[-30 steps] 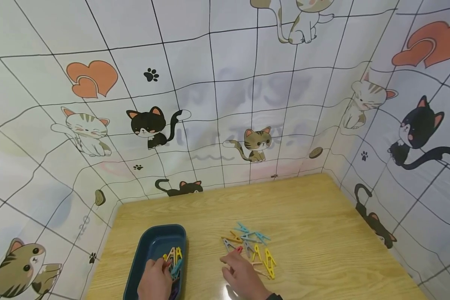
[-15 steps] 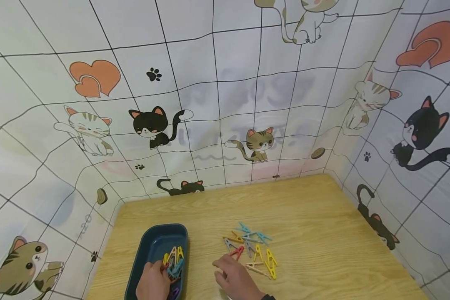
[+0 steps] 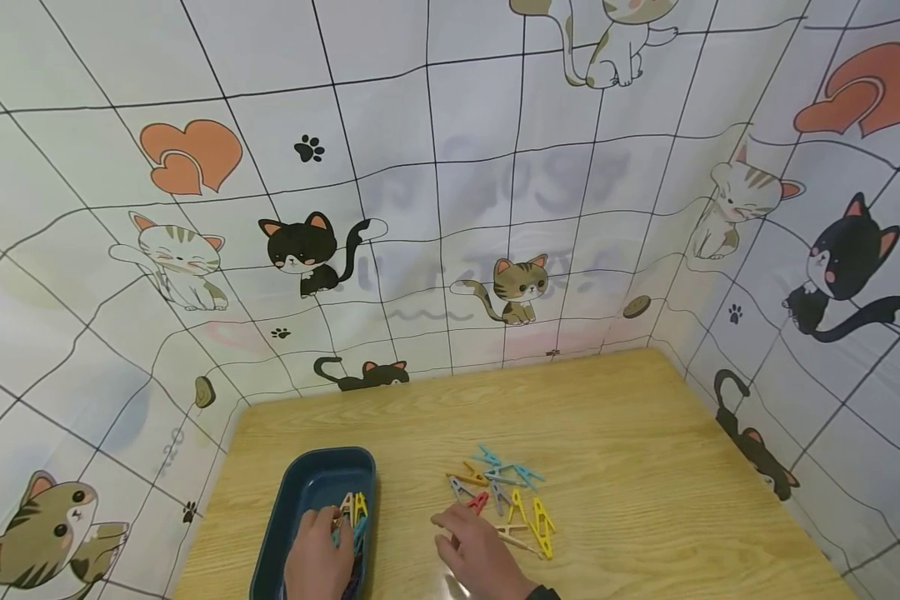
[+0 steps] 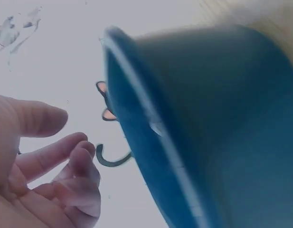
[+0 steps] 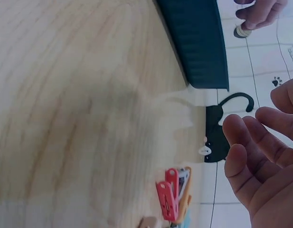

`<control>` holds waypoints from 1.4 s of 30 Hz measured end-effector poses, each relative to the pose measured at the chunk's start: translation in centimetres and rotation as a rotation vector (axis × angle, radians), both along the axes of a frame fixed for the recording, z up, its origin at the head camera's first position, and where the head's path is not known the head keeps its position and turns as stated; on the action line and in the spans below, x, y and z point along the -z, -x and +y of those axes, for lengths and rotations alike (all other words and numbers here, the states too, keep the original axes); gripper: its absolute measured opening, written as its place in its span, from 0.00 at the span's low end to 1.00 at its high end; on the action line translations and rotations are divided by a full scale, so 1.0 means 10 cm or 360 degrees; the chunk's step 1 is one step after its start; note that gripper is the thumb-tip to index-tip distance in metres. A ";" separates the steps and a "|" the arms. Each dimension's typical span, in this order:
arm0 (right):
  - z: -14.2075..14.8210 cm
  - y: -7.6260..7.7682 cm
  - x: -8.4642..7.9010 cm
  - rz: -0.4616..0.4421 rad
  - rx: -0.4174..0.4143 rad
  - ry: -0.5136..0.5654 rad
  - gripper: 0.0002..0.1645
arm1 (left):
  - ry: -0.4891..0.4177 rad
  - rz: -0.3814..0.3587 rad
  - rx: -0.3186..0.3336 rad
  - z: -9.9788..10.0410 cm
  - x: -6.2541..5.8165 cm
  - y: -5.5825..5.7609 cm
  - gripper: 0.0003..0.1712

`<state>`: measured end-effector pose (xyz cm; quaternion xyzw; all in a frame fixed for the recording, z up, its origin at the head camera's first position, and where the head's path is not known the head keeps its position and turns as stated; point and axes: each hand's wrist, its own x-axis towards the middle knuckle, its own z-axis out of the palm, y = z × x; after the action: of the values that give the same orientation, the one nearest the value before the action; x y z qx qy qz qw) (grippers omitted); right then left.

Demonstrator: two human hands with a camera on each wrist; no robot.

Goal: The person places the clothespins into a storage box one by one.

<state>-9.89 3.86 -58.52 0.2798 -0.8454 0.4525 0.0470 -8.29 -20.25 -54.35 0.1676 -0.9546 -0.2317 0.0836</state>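
Observation:
In the head view my left hand [image 3: 319, 552] is over the dark blue tray [image 3: 285, 498], above several clothespins [image 3: 359, 507] in yellow, blue and other colours. The left wrist view shows that hand's thumb and fingers [image 4: 82, 164] apart, with nothing between them, beside the tray wall. My right hand [image 3: 482, 553] hovers over the table with its fingers loosely bent and holding nothing. Just beyond its fingertips lies a red clothespin [image 3: 477, 502], partly hidden by the hand in the head view. Its fingers also look bare in the right wrist view.
Around the red one lie loose clothespins: yellow [image 3: 542, 527], blue [image 3: 527, 476], orange [image 3: 468, 477], grey and beige [image 3: 516, 540]. The wooden table [image 3: 607, 433] is bounded by a cat-print sheet [image 3: 390, 167] behind and at both sides.
My right hand draws back leftward from the red clothespin, uncovering it, then shifts slightly right again. My left hand stays at the tray and has moved slightly up and right in the last half second.

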 end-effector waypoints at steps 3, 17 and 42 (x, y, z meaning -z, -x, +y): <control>0.05 0.02 0.00 0.0110 0.0051 0.0039 0.11 | -0.0007 0.0138 0.0066 0.13 -0.03 -0.02 0.10; 0.41 0.09 -0.02 -0.0045 0.0306 0.0094 0.15 | -0.0028 0.0274 0.0319 0.73 0.12 -0.06 0.09; 0.67 0.02 0.10 -0.0015 0.0543 0.0063 0.11 | -0.0063 0.0231 0.0539 1.21 0.42 0.05 0.07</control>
<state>-10.12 10.54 -59.52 0.1292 -0.8718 0.4558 0.1247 -8.82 -8.11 -58.56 -0.0111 -0.9558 -0.2728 0.1086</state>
